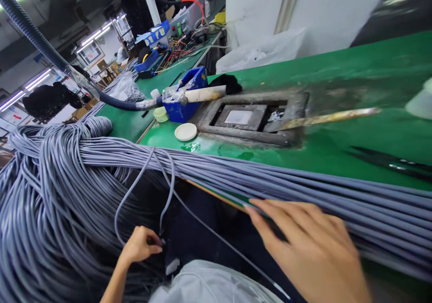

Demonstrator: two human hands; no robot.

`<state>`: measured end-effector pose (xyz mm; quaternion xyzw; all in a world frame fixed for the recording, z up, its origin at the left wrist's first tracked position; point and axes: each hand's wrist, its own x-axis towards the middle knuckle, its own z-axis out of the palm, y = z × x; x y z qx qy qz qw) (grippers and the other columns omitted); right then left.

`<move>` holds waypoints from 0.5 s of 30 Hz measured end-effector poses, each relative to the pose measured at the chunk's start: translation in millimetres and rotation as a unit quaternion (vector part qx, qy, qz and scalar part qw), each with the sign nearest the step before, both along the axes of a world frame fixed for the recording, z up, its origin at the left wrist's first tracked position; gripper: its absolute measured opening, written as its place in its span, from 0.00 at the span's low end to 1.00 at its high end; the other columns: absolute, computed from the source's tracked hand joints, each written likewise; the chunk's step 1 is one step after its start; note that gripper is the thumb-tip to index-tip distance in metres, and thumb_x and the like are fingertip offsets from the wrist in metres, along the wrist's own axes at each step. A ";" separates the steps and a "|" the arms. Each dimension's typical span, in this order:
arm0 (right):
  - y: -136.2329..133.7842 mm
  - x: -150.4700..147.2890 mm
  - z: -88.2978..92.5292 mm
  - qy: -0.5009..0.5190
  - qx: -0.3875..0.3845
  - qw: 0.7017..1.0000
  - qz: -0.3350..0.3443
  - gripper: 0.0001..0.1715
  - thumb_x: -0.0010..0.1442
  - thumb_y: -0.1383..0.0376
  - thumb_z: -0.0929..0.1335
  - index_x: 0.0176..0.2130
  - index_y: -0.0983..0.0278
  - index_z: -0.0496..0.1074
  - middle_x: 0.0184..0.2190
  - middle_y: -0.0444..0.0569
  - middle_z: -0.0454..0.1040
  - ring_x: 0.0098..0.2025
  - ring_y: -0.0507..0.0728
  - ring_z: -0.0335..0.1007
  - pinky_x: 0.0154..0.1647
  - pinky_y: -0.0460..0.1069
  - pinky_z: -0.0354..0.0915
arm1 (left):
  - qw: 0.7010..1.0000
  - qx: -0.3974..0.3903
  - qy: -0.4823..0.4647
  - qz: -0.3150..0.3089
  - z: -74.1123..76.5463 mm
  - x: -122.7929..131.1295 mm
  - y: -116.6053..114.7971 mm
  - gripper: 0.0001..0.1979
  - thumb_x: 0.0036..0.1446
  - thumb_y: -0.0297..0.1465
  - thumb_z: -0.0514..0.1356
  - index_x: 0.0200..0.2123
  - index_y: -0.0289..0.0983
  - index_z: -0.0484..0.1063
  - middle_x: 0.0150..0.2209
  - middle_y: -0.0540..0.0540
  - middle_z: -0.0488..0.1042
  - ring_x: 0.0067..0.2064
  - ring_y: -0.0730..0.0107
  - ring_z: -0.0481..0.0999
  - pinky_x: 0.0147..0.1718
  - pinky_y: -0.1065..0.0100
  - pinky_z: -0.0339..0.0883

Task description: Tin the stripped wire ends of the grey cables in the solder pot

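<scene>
Many grey cables (pixel 216 168) run along the near edge of the green table and hang in a thick coil at the left. My left hand (pixel 143 244) is closed low beside the coil, at the end of one looped cable (pixel 173 177); its fingers pinch something small and dark at that end. Over the cable bundle at the right, my right hand (pixel 303 244) has its fingers stretched out, with the fingertips by the bundle's near edge. Another single cable (pixel 216 235) slants down between my hands.
Behind the cables is a metal-framed recess (pixel 249 134) with a handled tool (pixel 330 117) across its right side. Dark scissors or pliers (pixel 391 161) lie at the right. A blue box (pixel 185 109), a hose (pixel 118 102) and a round lid (pixel 185 132) are left of it.
</scene>
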<state>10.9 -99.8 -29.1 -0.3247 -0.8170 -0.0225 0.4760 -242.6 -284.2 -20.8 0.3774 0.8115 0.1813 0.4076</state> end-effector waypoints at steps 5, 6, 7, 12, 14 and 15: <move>-11.0 -16.4 -4.9 -0.079 0.043 0.995 -0.045 0.14 0.68 0.71 0.60 0.35 0.70 0.72 0.28 0.53 0.74 0.31 0.58 0.68 0.31 0.53 0.58 | 0.972 0.096 -0.060 -0.205 33.0 17.3 51.4 0.14 0.45 0.40 0.68 0.35 0.39 0.81 0.36 0.42 0.81 0.39 0.61 0.78 0.39 0.66 0.69; -11.8 -17.3 -7.2 -0.067 0.045 0.996 -0.046 0.12 0.67 0.73 0.61 0.34 0.71 0.72 0.27 0.52 0.73 0.30 0.58 0.68 0.32 0.52 0.59 | 0.958 0.151 -0.062 -0.235 47.9 20.0 60.3 0.11 0.51 0.38 0.66 0.35 0.39 0.81 0.35 0.42 0.81 0.37 0.63 0.78 0.38 0.67 0.70; -12.6 -17.8 -8.9 -0.052 0.047 0.997 -0.044 0.10 0.66 0.74 0.62 0.34 0.71 0.71 0.27 0.52 0.73 0.30 0.57 0.68 0.32 0.51 0.60 | 0.944 0.222 -0.036 -0.240 61.7 21.4 68.2 0.08 0.54 0.35 0.64 0.35 0.39 0.81 0.34 0.42 0.80 0.37 0.65 0.78 0.38 0.68 0.70; -21.8 -18.9 -5.2 0.003 0.114 0.993 -0.003 0.07 0.63 0.78 0.64 0.37 0.72 0.71 0.28 0.52 0.75 0.27 0.53 0.68 0.30 0.49 0.61 | 0.837 0.500 0.112 -0.194 89.7 21.6 101.7 0.07 0.56 0.27 0.62 0.38 0.37 0.79 0.35 0.44 0.79 0.39 0.68 0.78 0.41 0.71 0.69; -30.5 -21.2 -0.2 -0.019 0.134 0.989 0.058 0.12 0.63 0.78 0.61 0.35 0.71 0.72 0.28 0.52 0.75 0.27 0.53 0.68 0.29 0.50 0.60 | 0.843 0.481 0.086 -0.225 87.4 31.6 115.3 0.07 0.59 0.28 0.59 0.38 0.36 0.78 0.37 0.42 0.79 0.40 0.68 0.78 0.42 0.72 0.69; -36.2 -23.6 1.8 -0.046 0.130 0.985 0.104 0.14 0.63 0.78 0.60 0.32 0.70 0.72 0.27 0.52 0.75 0.26 0.54 0.68 0.27 0.50 0.60 | 0.853 0.455 0.060 -0.249 85.5 40.4 122.1 0.09 0.60 0.30 0.58 0.40 0.35 0.78 0.39 0.41 0.79 0.42 0.67 0.77 0.43 0.70 0.69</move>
